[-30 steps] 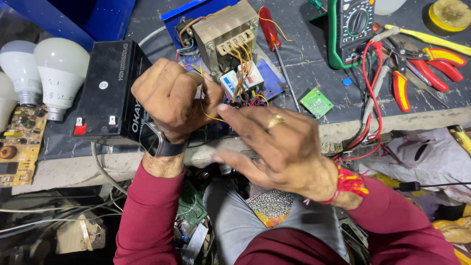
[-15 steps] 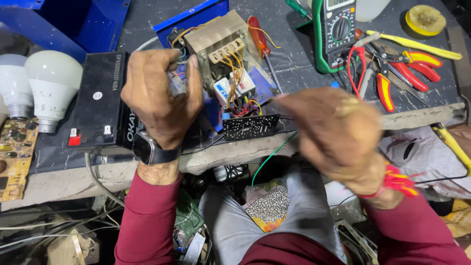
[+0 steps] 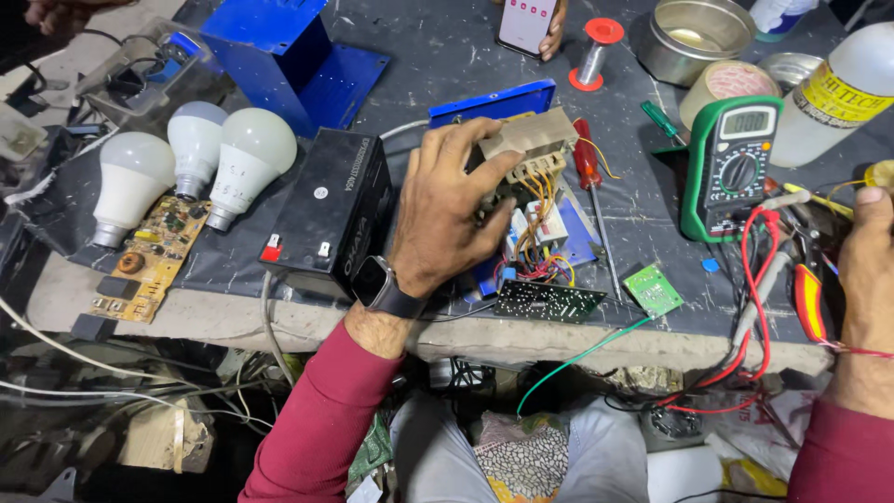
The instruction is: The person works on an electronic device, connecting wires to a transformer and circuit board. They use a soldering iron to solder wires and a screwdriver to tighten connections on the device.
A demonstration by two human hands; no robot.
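My left hand [image 3: 454, 212], with a dark watch on the wrist, grips the side of a beige transformer [image 3: 542, 138] that has yellow and orange wires. The transformer stands on a blue tray [image 3: 494, 101] beside a small white wired module [image 3: 542, 224]. A dark circuit board [image 3: 548, 300] lies just below them at the bench edge. My right hand [image 3: 871, 265] is at the right border, lying over red-and-yellow handled pliers [image 3: 806, 303]. Its fingers are cut off by the border, so whether it holds anything is hidden.
A black battery [image 3: 328, 212], three white bulbs [image 3: 244, 158] and a tan circuit board [image 3: 149, 256] lie to the left. A red screwdriver [image 3: 589, 169], a small green board [image 3: 654, 289] and a green multimeter [image 3: 731, 168] lie to the right. Another person's hand holds a phone [image 3: 527, 20] at the back.
My right hand has swung away from the middle to the tools at the right edge. My left hand has come down from a raised fist onto the transformer.
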